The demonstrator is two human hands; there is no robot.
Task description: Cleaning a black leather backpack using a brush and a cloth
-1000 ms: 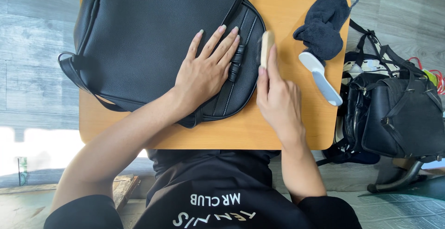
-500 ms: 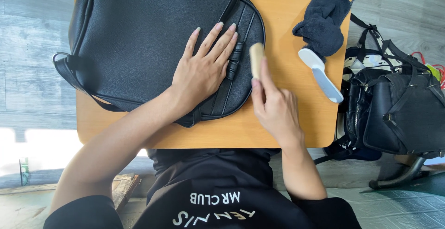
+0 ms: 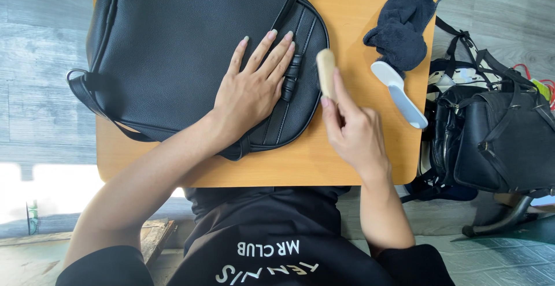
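Head view, left to right: black leather bag [image 3: 173, 54] on wooden table [image 3: 358, 159], top edge cut off; left hand [image 3: 251, 86] flat on it, fingers spread, holding nothing. Right hand [image 3: 354, 133] pinches pale brush [image 3: 326, 72] beside bag's edge; bristles hidden. Dark cloth [image 3: 402, 26], white-handled tool [image 3: 400, 94], second black bag [image 3: 497, 138] off-table.

Left hand [image 3: 254, 86] lies palm down, fingers spread and extended. Right hand [image 3: 354, 130] is raised, fingers curled in a grip, index finger extended forward.
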